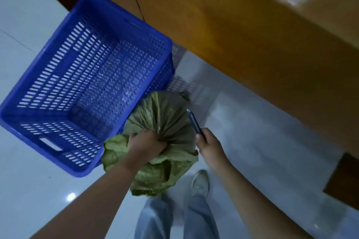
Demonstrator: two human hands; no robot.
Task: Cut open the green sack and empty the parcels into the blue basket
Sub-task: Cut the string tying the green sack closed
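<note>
L hand (146, 144) fists green sack (165, 114) neck; R hand (208, 146) grips knife (195, 122) beside it.

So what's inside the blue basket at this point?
Nothing visible: the blue basket shows only its bare perforated floor. The green sack hides its near right corner.

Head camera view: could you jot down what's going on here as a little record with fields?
Setting: pale tiled floor beside a wooden counter
Left hand: clenched on the gathered neck of the green sack
Right hand: holds a blue utility knife, blade tip beside the sack's upper right side
Sack: bunched shut, no cut visible
Blue basket: on the floor, touching the sack's left side, nothing inside
Parcels: none visible
Also in view: jeans legs, one pale shoe
</note>
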